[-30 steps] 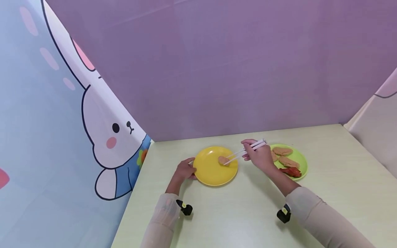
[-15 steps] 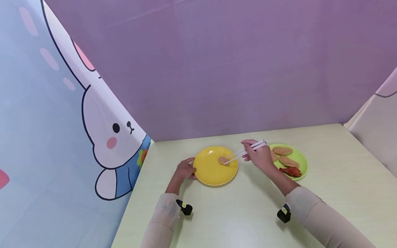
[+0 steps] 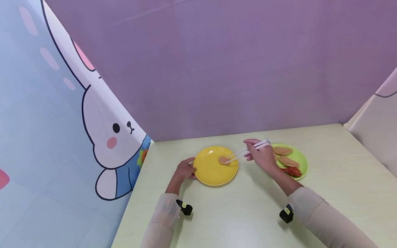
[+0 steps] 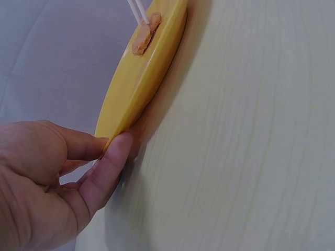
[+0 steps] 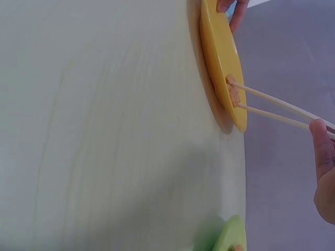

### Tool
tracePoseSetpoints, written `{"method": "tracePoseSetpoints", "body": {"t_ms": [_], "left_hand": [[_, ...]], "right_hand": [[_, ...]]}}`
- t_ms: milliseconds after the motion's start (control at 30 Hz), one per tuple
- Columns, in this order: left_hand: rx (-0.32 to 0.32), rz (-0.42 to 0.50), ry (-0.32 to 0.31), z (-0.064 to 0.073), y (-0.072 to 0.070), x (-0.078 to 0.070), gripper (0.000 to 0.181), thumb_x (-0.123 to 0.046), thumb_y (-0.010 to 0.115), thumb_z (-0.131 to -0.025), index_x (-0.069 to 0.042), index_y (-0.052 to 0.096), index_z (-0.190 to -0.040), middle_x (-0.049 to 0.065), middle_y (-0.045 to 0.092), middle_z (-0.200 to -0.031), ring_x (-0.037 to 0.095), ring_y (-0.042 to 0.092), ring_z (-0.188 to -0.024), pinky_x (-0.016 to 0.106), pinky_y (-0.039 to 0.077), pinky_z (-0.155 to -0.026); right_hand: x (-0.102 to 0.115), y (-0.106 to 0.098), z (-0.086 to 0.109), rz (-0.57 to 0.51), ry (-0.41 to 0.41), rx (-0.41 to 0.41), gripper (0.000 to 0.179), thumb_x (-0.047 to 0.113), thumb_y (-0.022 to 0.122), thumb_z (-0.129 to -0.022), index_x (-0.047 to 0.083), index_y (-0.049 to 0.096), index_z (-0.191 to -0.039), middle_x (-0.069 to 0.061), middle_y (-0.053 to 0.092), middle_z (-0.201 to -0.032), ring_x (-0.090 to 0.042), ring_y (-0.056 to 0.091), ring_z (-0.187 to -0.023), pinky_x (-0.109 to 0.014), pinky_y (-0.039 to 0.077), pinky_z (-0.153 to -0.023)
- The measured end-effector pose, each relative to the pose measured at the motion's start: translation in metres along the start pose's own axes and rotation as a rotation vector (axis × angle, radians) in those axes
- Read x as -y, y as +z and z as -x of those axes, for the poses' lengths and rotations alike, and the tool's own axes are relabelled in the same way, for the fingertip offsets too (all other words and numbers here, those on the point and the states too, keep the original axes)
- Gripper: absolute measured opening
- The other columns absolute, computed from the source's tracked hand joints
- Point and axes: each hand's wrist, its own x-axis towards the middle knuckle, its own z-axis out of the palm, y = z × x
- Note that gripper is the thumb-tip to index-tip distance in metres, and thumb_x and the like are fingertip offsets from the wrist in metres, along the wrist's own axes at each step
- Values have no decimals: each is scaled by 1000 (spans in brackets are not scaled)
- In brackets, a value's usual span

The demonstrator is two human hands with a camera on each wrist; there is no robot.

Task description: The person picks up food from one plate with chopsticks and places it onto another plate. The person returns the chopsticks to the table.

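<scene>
Two hands (image 3: pixel 185 170), two plates (image 3: pixel 214 175), two chopsticks (image 3: pixel 261 145), four tan food pieces (image 3: pixel 289 161), one drumstick (image 3: pixel 293 171).

On the near side of the yellow plate (image 3: pixel 212 174), I have room to pass over the tabletop (image 3: pixel 232 213) between the sleeves (image 3: pixel 159 220). The left hand (image 3: pixel 185 170) blocks the plate's left rim, chopsticks (image 5: pixel 277 102) in the right hand (image 3: pixel 263 157) bar its right, and the purple backdrop (image 3: pixel 235 69) stands behind.

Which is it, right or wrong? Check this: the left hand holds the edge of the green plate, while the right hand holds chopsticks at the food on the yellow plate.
Wrong plate: the left hand holds the edge of the yellow plate, as the left wrist view shows. The right hand does hold chopsticks at the food on the yellow plate.
</scene>
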Motion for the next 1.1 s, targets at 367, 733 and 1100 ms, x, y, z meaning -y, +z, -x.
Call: {"method": "tracePoseSetpoints", "body": {"t_ms": [367,733,1100], "left_hand": [[-15,-24,-23,-4,2,3,62,-3,66,-91,-17,53,-149,14,72,-114,13,72,-69,26,61,-66],[-7,-7,-27,-3,2,3,60,-5,66,-92,-18,52,-150,15,70,-117,13,72,-69,27,62,-65],[-5,11,-23,-2,2,2,61,-3,65,-92,-17,52,-150,16,70,-116,14,72,-67,27,62,-63]], "right_hand": [[4,-19,1,-57,-14,-45,31,21,59,-103,0,70,-123,-26,73,-101,-19,77,-69,-34,63,-59],[2,-42,1,-56,-21,-70,36,27,60,-103,1,69,-125,-27,71,-101,-18,77,-68,-37,62,-59],[4,-70,8,-32,43,-74,37,32,60,-102,5,68,-127,3,77,-86,-21,76,-66,-33,61,-53]]}}
